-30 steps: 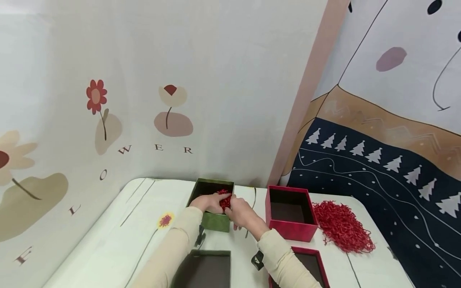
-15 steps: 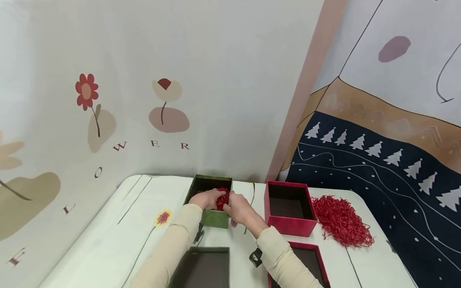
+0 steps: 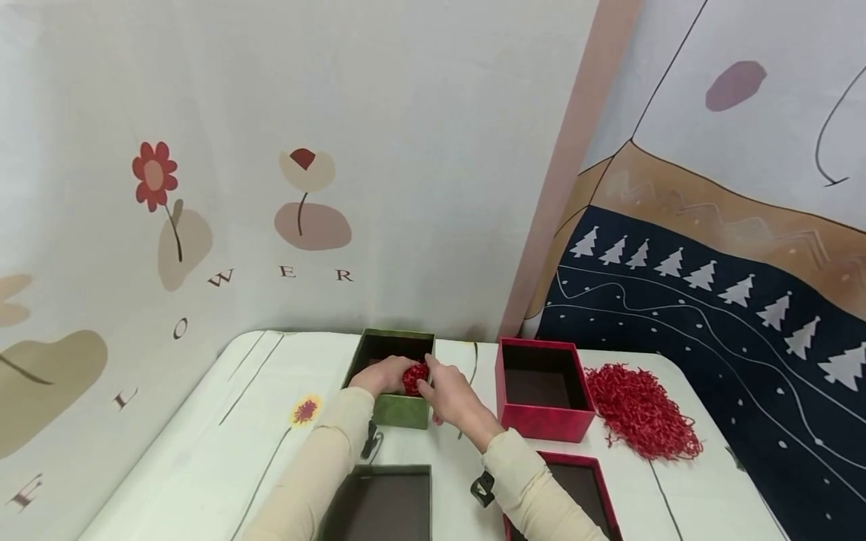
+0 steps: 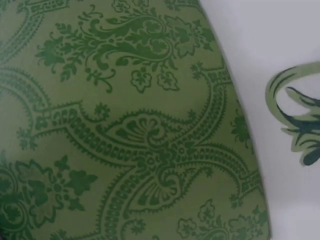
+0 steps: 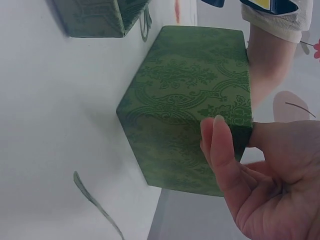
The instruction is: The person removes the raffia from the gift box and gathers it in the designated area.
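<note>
In the head view, a tall green box [image 3: 399,411] with a dark inside stands at the back of the table. My left hand [image 3: 381,376] reaches over its near rim, fingers bent about a bunch of red shredded paper [image 3: 415,380]; the fingertips are partly hidden. My right hand [image 3: 452,392] grips the box's right wall, thumb over the rim beside the paper. In the right wrist view, the fingers of that hand [image 5: 225,165] lie against the outside of the patterned green box [image 5: 185,95]. The left wrist view is filled mostly by the green box's wall [image 4: 135,125].
A red box [image 3: 548,423] stands open to the right, with a heap of loose red shredded paper [image 3: 643,413] beside it. Nearer lie a shallow green-rimmed box part [image 3: 379,503] and a red-rimmed one [image 3: 582,488], partly behind the right sleeve.
My left fingers have drawn back slightly to the left, and the shredded paper looks more bunched. My right hand keeps its place at the box's wall. The head view has shifted a little.
</note>
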`<state>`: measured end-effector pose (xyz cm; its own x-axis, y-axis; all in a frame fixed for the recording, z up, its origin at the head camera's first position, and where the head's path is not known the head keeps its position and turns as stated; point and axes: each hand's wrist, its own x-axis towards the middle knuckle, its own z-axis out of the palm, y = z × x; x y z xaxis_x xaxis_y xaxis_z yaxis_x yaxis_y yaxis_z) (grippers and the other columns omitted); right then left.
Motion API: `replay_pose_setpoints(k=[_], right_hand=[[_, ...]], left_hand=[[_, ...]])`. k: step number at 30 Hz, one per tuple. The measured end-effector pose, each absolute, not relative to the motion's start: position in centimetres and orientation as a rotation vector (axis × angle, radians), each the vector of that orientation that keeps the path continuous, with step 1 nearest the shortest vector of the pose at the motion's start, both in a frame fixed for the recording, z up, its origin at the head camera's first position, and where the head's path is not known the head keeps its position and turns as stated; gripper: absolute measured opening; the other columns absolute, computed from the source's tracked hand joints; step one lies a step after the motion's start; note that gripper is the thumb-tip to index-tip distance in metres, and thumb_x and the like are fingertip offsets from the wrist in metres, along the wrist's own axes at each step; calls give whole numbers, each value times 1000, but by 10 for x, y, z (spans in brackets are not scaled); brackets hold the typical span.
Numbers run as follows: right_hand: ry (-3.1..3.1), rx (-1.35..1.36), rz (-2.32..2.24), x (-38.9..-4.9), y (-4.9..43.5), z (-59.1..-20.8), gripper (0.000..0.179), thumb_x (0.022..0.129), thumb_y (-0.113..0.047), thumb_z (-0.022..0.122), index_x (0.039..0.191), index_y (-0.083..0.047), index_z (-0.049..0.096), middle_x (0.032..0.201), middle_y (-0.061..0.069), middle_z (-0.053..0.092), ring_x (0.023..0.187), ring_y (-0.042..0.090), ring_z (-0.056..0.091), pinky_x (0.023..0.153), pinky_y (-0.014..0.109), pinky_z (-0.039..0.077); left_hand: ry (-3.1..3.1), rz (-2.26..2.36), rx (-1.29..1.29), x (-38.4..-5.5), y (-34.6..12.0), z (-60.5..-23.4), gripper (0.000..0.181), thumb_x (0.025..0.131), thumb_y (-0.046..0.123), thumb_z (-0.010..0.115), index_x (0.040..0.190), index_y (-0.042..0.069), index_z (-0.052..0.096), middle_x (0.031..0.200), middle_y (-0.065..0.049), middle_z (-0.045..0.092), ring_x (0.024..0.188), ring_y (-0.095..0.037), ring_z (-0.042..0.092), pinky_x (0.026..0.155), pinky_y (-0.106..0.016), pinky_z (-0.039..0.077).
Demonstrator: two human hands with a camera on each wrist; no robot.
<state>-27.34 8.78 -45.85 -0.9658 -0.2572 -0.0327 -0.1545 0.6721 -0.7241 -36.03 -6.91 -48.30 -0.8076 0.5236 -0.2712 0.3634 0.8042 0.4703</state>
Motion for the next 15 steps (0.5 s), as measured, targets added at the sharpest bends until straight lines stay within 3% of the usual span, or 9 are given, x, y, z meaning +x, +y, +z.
replay_pose_setpoints(k=[3, 8, 15], right_hand=[[2757, -347, -1226, -275, 90, -459, 54, 105, -8, 58, 154, 7, 39, 53, 5, 59, 40, 13, 59, 48, 25, 51], [2776, -343, -1235, -276, 94, -460, 50, 104, -7, 61, 150, 5, 47, 64, 8, 64, 44, 12, 59, 47, 25, 50], [2795, -328, -1213, -275, 93, -461, 51, 103, -10, 63, 150, 5, 49, 53, 5, 58, 44, 13, 59, 47, 25, 50]], left_hand=[[2610, 601, 682, -361, -69, -483, 38, 90, -3, 76, 125, 8, 71, 117, -10, 72, 102, -21, 65, 93, -42, 55], [2623, 645, 708, -358, -71, -483, 32, 89, 1, 78, 120, 8, 72, 110, -8, 73, 100, -22, 67, 93, -43, 55], [2702, 657, 756, -354, -77, -479, 33, 86, 0, 81, 117, 9, 73, 104, -6, 73, 94, -22, 68, 86, -42, 57]])
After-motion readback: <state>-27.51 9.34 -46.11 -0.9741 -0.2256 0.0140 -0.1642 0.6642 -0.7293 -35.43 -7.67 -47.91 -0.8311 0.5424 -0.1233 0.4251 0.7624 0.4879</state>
